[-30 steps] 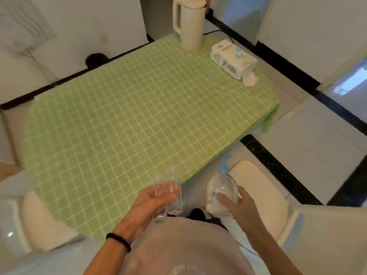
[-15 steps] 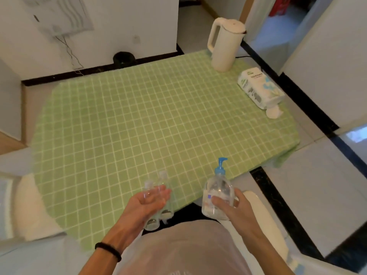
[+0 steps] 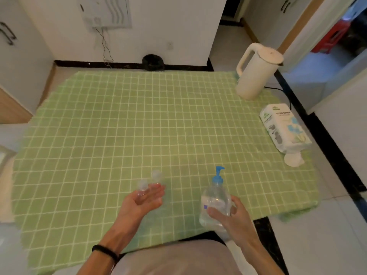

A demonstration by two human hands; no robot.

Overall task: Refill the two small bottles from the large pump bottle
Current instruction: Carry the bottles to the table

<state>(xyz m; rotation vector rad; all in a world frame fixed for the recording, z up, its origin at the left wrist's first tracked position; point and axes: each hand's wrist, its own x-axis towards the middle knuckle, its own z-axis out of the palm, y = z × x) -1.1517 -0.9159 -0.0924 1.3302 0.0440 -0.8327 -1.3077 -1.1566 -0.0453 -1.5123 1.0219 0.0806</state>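
The left hand (image 3: 145, 201) cradles both small bottles (image 3: 143, 187) palm-up, fingers curled round them, above the near part of the worktop (image 3: 158, 120); they are clear and capped, their fill too blurred to tell. The right hand (image 3: 235, 218) grips the pump bottle (image 3: 215, 201) upright near the front edge, with what looks like clear liquid in its lower part. A jug (image 3: 256, 74) and tissue pack (image 3: 284, 128) line the right edge, with a wide stretch of cloth between them and the hands.

One head-worn wide-angle view: looks forward and steeply down from above the near edge of the table (image 3: 139, 126), left hand (image 3: 143, 203) and right hand (image 3: 236, 217) close below, kettle (image 3: 256, 76) far right, wall (image 3: 168, 22) farthest.
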